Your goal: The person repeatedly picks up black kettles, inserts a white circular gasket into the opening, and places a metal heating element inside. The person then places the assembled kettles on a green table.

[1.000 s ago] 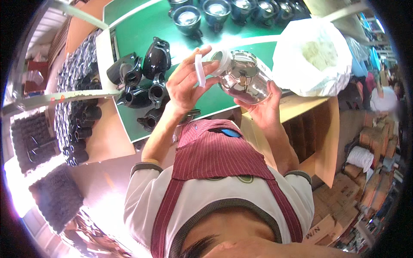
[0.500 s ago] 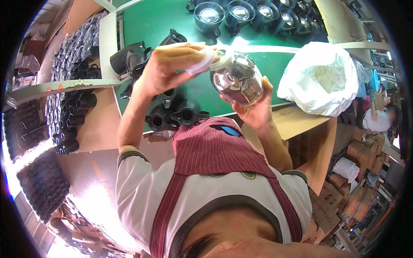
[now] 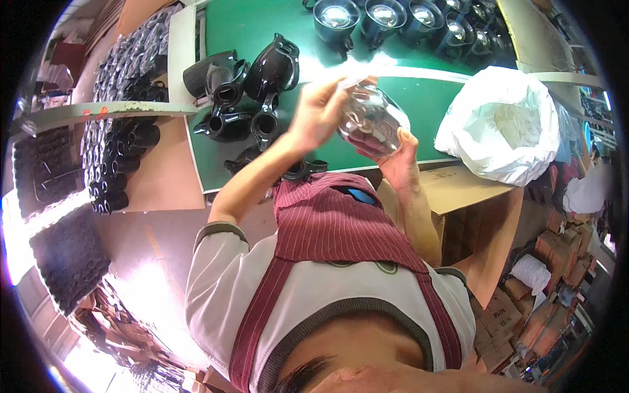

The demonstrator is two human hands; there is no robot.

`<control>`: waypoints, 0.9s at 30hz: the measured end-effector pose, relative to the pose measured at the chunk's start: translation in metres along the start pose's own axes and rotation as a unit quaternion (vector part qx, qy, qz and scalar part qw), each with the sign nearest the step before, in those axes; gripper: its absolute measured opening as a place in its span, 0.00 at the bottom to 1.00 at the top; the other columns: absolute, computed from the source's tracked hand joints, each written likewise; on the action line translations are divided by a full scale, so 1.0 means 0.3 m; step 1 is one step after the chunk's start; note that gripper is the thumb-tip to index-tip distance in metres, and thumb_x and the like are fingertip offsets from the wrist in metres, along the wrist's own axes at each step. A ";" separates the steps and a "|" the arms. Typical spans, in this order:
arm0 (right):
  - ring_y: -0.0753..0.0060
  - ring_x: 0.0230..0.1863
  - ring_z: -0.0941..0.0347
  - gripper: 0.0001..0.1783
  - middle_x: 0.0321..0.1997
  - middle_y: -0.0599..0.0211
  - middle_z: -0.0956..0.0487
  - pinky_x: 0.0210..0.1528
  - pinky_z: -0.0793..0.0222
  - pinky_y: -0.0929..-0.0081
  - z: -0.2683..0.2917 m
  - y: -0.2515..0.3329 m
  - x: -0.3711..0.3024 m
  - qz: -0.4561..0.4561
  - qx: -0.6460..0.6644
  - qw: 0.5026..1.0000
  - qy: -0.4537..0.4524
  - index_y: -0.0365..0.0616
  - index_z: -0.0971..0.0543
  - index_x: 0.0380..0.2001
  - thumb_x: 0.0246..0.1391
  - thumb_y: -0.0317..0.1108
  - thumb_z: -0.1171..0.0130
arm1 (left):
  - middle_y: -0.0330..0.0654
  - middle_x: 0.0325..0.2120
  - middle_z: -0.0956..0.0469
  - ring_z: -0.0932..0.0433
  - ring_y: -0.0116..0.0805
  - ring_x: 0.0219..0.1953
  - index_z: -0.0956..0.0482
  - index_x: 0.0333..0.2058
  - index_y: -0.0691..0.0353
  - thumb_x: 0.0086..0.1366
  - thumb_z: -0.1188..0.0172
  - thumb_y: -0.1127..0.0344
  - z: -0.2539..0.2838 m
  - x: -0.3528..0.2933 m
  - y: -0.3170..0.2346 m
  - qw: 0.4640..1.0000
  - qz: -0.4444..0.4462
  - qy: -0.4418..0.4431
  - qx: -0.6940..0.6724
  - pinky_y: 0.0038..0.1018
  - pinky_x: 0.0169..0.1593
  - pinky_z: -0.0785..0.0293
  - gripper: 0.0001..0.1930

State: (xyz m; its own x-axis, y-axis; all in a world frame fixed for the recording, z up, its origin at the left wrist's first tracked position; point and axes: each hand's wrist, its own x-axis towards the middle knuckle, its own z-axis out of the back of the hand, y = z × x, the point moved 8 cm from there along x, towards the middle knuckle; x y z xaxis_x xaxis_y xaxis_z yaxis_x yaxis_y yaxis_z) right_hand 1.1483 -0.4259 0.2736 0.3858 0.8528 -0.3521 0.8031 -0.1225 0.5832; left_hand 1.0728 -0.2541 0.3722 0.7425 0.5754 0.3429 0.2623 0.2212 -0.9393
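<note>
A shiny silvered glass flask liner (image 3: 379,116) is tilted between my two hands above the green table (image 3: 419,108). My right hand (image 3: 401,162) cups its rounded lower end. My left hand (image 3: 321,112) is closed at its narrow mouth, on a whitish translucent plastic piece (image 3: 356,77) washed out by glare. The fingers partly hide the neck, so how that piece sits on it cannot be made out. To the left of my left hand, several glossy black jugs (image 3: 272,71) stand and lie about on the table.
Black jugs with silvery insides (image 3: 335,18) line the table's back. An open white bag (image 3: 458,121) holding pale pieces stands at the right, beside an open cardboard box (image 3: 468,190). Black vessels (image 3: 108,167) are stacked at the left. Another person (image 3: 586,187) is at the far right.
My left hand has moved right with the whitish piece and closed in at the liner's mouth. The liner has shifted slightly right in my right hand. The view has shifted a little.
</note>
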 end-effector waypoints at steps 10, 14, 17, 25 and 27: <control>0.53 0.62 0.28 0.38 0.66 0.59 0.30 0.54 0.21 0.54 0.147 -0.001 -0.088 0.028 0.038 0.997 -0.053 0.52 0.40 0.68 0.61 0.61 0.53 | 0.51 0.38 0.18 0.20 0.43 0.44 0.20 0.41 0.69 0.53 0.27 0.50 0.424 0.257 0.440 0.871 0.015 -0.081 0.484 0.33 0.51 0.25 0.27; 0.52 0.62 0.29 0.39 0.66 0.59 0.31 0.53 0.21 0.55 0.139 -0.015 -0.079 0.025 0.028 0.998 -0.051 0.53 0.40 0.69 0.60 0.63 0.54 | 0.54 0.49 0.22 0.24 0.52 0.53 0.27 0.52 0.70 0.42 0.23 0.39 0.402 0.225 0.652 0.665 0.188 -0.066 0.720 0.42 0.56 0.26 0.47; 0.52 0.62 0.29 0.41 0.66 0.58 0.31 0.54 0.22 0.56 0.133 -0.024 -0.067 0.030 0.030 0.999 -0.025 0.53 0.41 0.69 0.60 0.64 0.55 | 0.58 0.55 0.27 0.29 0.59 0.59 0.33 0.56 0.72 0.37 0.22 0.36 0.370 0.238 0.740 0.705 0.289 0.026 0.647 0.48 0.59 0.29 0.55; 0.51 0.63 0.29 0.40 0.67 0.58 0.31 0.56 0.23 0.54 0.185 0.003 -0.055 0.059 0.058 0.997 0.006 0.51 0.41 0.70 0.62 0.63 0.63 | 0.60 0.53 0.25 0.26 0.46 0.58 0.35 0.62 0.75 0.55 0.31 0.46 0.506 0.166 0.199 0.974 0.136 -0.133 0.121 0.39 0.62 0.31 0.45; 0.51 0.63 0.30 0.40 0.67 0.58 0.31 0.58 0.24 0.53 0.183 -0.010 -0.039 0.040 0.078 0.996 -0.006 0.52 0.41 0.70 0.62 0.63 0.63 | 0.58 0.54 0.25 0.26 0.42 0.57 0.38 0.63 0.75 0.56 0.34 0.42 0.472 0.097 -0.021 0.984 0.102 -0.080 -0.123 0.37 0.61 0.31 0.48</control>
State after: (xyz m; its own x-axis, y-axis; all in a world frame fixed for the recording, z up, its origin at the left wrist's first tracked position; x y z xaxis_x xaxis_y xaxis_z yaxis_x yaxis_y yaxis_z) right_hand 1.1663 -0.4634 0.2357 0.4559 0.8312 -0.3181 0.8297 -0.2676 0.4898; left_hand 1.0053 -0.1273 0.3901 0.6933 0.7097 0.1253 0.2733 -0.0980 -0.9569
